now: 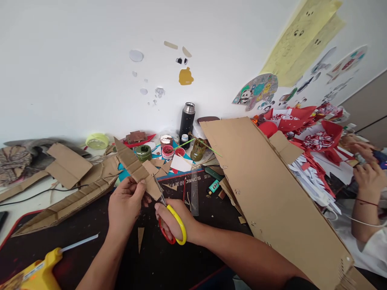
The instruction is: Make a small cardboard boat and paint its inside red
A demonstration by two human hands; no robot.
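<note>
My left hand (128, 201) pinches a long, pointed strip of brown cardboard (130, 159), its tip aimed up and to the left. In my right hand (178, 217) is a pair of scissors (180, 225) with one yellow and one red handle loop. Their blades lie along the right edge of the strip, near its lower end; part of the blades is hidden by the cardboard. Below my hands, a small triangular cardboard scrap (140, 238) rests on the black desk mat (157, 266).
A yellow glue gun (45, 270) lies at the lower left, near a folded cardboard boat shape (72, 201). On the right leans a big cardboard sheet (260, 181). Paint jars (143, 153) and a black thermos (187, 121) stand behind. Another person's hands (367, 173) are at far right.
</note>
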